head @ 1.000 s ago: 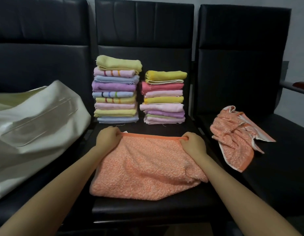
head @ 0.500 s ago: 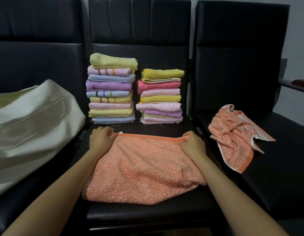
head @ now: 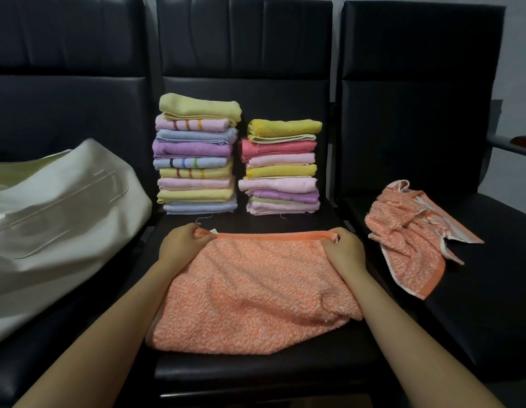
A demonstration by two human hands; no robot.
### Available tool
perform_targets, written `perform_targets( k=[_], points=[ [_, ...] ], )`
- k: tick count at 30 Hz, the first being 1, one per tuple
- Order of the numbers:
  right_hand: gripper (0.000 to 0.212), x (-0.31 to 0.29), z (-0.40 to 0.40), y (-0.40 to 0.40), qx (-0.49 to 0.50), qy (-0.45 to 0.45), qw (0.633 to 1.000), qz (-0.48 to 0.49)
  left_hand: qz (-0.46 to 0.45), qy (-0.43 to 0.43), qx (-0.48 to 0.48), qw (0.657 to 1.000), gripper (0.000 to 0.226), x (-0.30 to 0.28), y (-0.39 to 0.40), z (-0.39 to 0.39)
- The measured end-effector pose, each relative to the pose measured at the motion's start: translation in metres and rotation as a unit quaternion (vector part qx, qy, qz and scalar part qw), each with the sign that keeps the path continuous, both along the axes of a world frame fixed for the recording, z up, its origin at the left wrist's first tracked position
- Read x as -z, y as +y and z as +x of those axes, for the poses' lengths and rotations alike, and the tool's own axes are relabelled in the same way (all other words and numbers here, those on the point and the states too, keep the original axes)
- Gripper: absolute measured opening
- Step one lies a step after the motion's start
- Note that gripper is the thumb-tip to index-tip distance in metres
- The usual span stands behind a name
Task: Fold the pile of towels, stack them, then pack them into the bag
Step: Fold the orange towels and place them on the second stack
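An orange speckled towel (head: 256, 293) lies spread on the middle black seat (head: 256, 375). My left hand (head: 182, 245) pinches its far left corner and my right hand (head: 345, 248) pinches its far right corner, with the orange hem stretched between them. Behind the towel stand two stacks of folded pastel towels: a taller left stack (head: 197, 156) and a lower right stack (head: 281, 167). A second orange towel (head: 409, 234) lies crumpled on the right seat. A cream bag (head: 58, 213) lies on the left seat.
Three black padded chairs stand side by side with tall backrests (head: 244, 42). An armrest (head: 515, 145) sticks out at the far right. The right seat (head: 491, 275) has bare surface beside the crumpled towel.
Both hands keep their hold on the towel's far corners and have stayed nearly in place. The towel's near edge has shifted a little on the seat.
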State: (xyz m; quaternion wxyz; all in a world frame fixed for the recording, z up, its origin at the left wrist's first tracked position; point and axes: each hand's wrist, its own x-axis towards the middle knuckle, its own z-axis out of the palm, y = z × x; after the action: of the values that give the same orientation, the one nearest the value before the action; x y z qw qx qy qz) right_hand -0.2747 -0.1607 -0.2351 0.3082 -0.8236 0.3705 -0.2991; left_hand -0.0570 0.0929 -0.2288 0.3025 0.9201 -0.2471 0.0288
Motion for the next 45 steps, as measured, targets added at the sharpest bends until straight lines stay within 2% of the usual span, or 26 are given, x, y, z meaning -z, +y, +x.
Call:
perform_targets(
  k=[2,7,13,15,18,20,24,27,31,34,37,39,42,45],
  points=[
    [0.015,0.001,0.0,-0.001,0.013,-0.016,1.0,0.0,-0.018,0.021,0.014,1.0,0.034,-0.001,0.003,0.0],
    [0.015,-0.001,-0.001,0.003,0.032,-0.035,0.999,-0.001,-0.079,0.116,0.106,0.984,0.005,-0.012,0.018,-0.008],
    [0.013,-0.024,-0.022,0.008,-0.075,-0.03,0.996,0.033,-0.175,0.183,0.084,0.964,0.008,-0.027,0.047,-0.019],
    [0.012,-0.053,-0.03,0.01,-0.11,-0.078,0.991,0.024,-0.245,0.181,0.082,0.949,0.011,-0.048,0.056,-0.022],
    [0.012,-0.118,-0.04,0.023,-0.114,-0.184,0.975,-0.043,-0.369,0.171,0.09,0.909,0.017,-0.099,0.061,-0.039],
    [0.012,-0.158,-0.045,0.035,-0.104,-0.256,0.959,-0.055,-0.403,0.136,0.086,0.901,0.023,-0.136,0.062,-0.053],
    [0.012,-0.204,-0.056,0.055,-0.105,-0.325,0.939,-0.025,-0.451,0.104,0.08,0.883,0.025,-0.191,0.067,-0.072],
    [0.015,-0.23,-0.068,0.07,-0.117,-0.338,0.934,0.01,-0.483,0.111,0.069,0.866,0.031,-0.217,0.073,-0.083],
    [0.022,-0.26,-0.078,0.081,-0.148,-0.342,0.925,0.075,-0.53,0.189,0.059,0.824,0.023,-0.241,0.085,-0.089],
    [0.02,-0.278,-0.081,0.087,-0.191,-0.349,0.903,0.164,-0.53,0.234,0.109,0.808,0.036,-0.254,0.092,-0.091],
    [0.019,-0.286,-0.078,0.083,-0.201,-0.332,0.895,0.221,-0.479,0.275,0.15,0.82,0.052,-0.26,0.095,-0.097],
    [0.016,-0.278,-0.071,0.075,-0.177,-0.295,0.918,0.2,-0.435,0.261,0.116,0.854,0.05,-0.252,0.093,-0.092],
    [0.01,-0.246,-0.054,0.053,-0.105,-0.142,0.984,0.028,-0.35,0.208,0.045,0.912,0.019,-0.223,0.088,-0.074],
    [0.021,-0.203,-0.037,0.034,-0.057,0.033,0.991,-0.118,-0.245,0.143,0.047,0.958,0.012,-0.181,0.08,-0.053]
  ],
)
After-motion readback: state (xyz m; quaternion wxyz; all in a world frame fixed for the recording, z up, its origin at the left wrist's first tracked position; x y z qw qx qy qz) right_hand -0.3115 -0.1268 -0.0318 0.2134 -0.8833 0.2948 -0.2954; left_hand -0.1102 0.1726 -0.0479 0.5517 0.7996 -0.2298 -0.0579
